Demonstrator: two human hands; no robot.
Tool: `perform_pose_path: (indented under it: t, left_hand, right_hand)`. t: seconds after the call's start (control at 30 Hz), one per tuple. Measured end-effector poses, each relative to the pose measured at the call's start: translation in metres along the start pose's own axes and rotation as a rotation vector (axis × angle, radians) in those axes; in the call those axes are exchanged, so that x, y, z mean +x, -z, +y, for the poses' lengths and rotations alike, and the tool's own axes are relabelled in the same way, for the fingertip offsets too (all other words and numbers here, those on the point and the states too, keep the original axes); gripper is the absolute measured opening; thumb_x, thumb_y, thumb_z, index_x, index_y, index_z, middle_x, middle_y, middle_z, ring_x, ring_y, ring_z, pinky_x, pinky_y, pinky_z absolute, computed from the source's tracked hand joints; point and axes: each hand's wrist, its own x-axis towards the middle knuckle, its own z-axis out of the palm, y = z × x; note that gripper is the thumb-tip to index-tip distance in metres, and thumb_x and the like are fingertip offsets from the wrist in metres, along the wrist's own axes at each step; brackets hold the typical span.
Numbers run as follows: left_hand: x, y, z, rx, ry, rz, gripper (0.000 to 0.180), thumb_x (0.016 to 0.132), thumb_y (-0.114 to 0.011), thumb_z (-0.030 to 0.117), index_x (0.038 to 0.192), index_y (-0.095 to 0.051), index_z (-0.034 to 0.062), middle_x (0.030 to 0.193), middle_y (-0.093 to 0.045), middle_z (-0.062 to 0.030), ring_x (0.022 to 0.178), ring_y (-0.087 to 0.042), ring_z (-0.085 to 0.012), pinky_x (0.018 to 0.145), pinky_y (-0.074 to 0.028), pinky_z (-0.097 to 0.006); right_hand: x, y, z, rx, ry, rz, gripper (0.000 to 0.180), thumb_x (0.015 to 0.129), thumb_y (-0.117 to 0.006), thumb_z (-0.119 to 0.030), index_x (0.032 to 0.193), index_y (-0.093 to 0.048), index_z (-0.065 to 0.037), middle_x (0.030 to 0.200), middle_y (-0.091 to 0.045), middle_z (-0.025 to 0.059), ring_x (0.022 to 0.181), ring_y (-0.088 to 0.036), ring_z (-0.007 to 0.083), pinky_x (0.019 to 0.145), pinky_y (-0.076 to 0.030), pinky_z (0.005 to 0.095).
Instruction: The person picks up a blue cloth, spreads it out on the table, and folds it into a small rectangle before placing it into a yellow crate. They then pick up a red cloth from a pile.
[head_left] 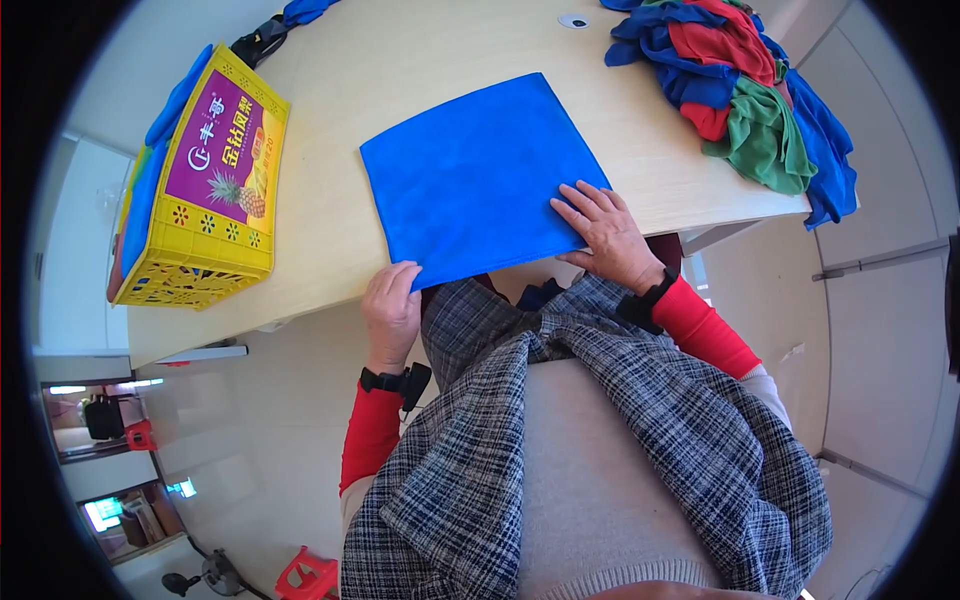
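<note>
A blue cloth (480, 180), spread flat in a rough square, lies on the pale wooden table with its near edge at the table's front. At its near left corner, my left hand (392, 308) pinches the fabric between thumb and fingers. Toward the near right corner, my right hand (612, 238) rests on top of the cloth with its fingers stretched out and its thumb by the near edge. Both wrists carry black straps below red sleeves.
On the left of the table (320, 240) stands a yellow plastic crate (210, 240) with coloured cloths in it. A heap of blue, red and green cloths (720, 90) hangs over the right edge. A small round black-and-white object (574, 20) lies at the far side.
</note>
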Motion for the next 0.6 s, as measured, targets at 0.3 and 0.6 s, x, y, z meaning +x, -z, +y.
perform_pose_path:
  t: [0.3, 0.6]
  left_hand:
    - [0.001, 0.044, 0.015, -0.241, 0.076, -0.15, 0.02, 0.077, -0.068, -0.007, 0.095, -0.069, -0.0004, 0.092, -0.07, -0.0122, 0.084, -0.069, -0.029, 0.076, -0.054, -0.036]
    - [0.073, 0.044, -0.043, -0.511, 0.642, -0.12, 0.018, 0.09, -0.076, 0.014, 0.092, -0.068, -0.0017, 0.076, -0.059, 0.0042, 0.071, -0.052, -0.0043, 0.064, -0.045, -0.024]
  right_hand:
    - [-0.005, 0.047, 0.021, 0.218, 0.132, -0.024, 0.038, 0.079, -0.074, -0.006, 0.117, -0.07, -0.006, 0.124, -0.069, 0.0116, 0.11, -0.066, 0.0306, 0.096, -0.052, 0.0411]
    - [0.099, 0.091, 0.076, 0.514, -0.086, -0.407, 0.032, 0.091, -0.071, -0.021, 0.111, -0.07, 0.004, 0.089, -0.073, 0.0127, 0.08, -0.067, 0.0169, 0.079, -0.054, 0.0319]
